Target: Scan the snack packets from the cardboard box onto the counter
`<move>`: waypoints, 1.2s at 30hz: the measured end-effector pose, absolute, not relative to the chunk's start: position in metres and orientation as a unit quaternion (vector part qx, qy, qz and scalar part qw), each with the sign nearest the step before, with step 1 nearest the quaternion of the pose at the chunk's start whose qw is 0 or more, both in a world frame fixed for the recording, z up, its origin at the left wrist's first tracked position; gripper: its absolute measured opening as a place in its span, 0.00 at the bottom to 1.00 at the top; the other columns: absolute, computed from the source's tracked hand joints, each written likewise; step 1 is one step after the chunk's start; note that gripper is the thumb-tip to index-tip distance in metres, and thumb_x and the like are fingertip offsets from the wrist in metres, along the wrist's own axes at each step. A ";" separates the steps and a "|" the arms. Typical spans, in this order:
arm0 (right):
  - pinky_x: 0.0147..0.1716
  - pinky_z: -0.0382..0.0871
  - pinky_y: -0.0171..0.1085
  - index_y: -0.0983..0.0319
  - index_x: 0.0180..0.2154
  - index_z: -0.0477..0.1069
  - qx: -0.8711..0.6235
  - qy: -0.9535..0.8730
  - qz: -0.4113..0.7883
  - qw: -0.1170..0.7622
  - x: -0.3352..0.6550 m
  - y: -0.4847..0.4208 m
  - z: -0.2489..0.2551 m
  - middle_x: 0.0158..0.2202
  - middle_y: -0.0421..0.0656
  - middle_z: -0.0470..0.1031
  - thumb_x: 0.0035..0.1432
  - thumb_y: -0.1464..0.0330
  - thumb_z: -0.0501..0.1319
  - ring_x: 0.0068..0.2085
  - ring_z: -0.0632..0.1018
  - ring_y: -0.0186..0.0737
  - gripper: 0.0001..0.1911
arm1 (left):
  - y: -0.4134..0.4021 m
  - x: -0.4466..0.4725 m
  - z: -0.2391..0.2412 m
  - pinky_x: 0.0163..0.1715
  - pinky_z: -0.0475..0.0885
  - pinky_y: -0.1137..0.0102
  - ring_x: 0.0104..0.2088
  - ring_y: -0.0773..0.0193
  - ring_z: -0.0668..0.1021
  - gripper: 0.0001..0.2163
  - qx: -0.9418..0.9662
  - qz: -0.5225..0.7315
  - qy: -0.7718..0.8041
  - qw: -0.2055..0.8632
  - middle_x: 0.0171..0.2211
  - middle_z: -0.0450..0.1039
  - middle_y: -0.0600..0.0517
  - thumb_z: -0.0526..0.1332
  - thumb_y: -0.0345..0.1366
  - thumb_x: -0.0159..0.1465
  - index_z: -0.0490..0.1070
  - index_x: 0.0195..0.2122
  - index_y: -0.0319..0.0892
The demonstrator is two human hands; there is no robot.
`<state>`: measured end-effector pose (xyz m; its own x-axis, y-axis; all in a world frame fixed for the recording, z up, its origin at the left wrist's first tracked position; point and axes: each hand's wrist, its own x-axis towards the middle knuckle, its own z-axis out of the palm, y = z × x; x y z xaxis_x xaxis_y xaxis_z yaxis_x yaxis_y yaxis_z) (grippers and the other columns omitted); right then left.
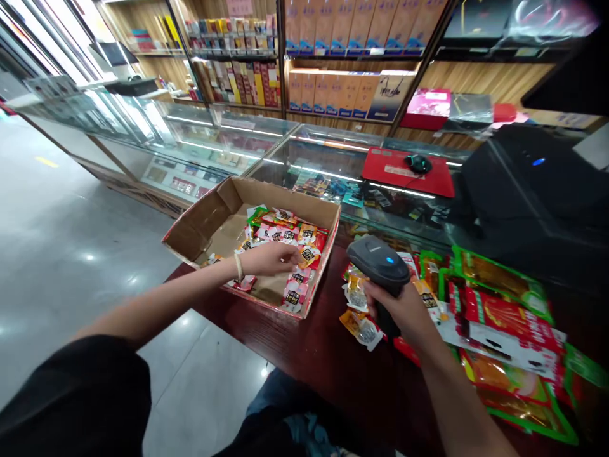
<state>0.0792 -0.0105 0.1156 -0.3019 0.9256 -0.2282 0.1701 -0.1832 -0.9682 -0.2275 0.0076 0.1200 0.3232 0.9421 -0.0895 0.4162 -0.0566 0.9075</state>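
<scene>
My left hand (276, 258), with a light bracelet at the wrist, reaches over an open cardboard box (204, 231). Its fingers are curled in at the left edge of an orange snack packet (309, 256) and appear to pinch it. Rows of small pink, orange and red snack packets (292, 296) lie around it in the box. My right hand (404, 311) is wrapped round the handle of a black barcode scanner (378, 263), whose blue light is lit. Below and beside the scanner lie small packets (364, 327) on the dark wooden surface.
Larger red and green snack bags (514, 324) are piled at the right. Behind runs a glass display counter (266, 149), bearing a red mat (394, 174) with a computer mouse (419, 164). A black machine (537, 184) stands at right. Shelves of boxes (352, 28) line the wall.
</scene>
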 end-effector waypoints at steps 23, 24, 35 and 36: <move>0.15 0.64 0.32 0.62 0.22 0.67 -0.500 -0.523 0.578 0.377 0.111 -0.041 0.126 0.16 0.39 0.68 0.48 0.53 0.70 0.16 0.68 0.32 0.21 | 0.020 -0.221 0.145 0.26 0.65 0.73 0.24 0.67 0.71 0.07 0.695 0.179 0.580 0.386 0.22 0.69 0.57 0.66 0.37 0.50 0.71 0.29 0.41; 0.15 0.64 0.32 0.62 0.22 0.67 -0.501 -0.519 0.575 0.387 0.113 -0.044 0.128 0.16 0.38 0.68 0.48 0.53 0.70 0.15 0.68 0.32 0.21 | 0.017 -0.223 0.151 0.26 0.66 0.74 0.25 0.68 0.71 0.09 0.667 0.222 0.585 0.405 0.24 0.68 0.57 0.66 0.38 0.51 0.70 0.30 0.41; 0.15 0.61 0.31 0.61 0.24 0.66 -0.479 -0.530 0.554 0.427 0.123 -0.070 0.136 0.14 0.37 0.67 0.53 0.52 0.67 0.15 0.66 0.31 0.21 | -0.027 -0.158 0.176 0.32 0.74 0.74 0.28 0.71 0.76 0.16 0.378 0.511 0.427 0.643 0.30 0.71 0.55 0.67 0.29 0.54 0.68 0.43 0.42; 0.15 0.61 0.31 0.61 0.24 0.66 -0.481 -0.527 0.552 0.431 0.125 -0.072 0.136 0.14 0.37 0.67 0.53 0.52 0.67 0.14 0.66 0.31 0.21 | -0.029 -0.146 0.175 0.31 0.74 0.75 0.27 0.71 0.75 0.15 0.353 0.520 0.401 0.667 0.30 0.71 0.55 0.66 0.28 0.55 0.68 0.44 0.42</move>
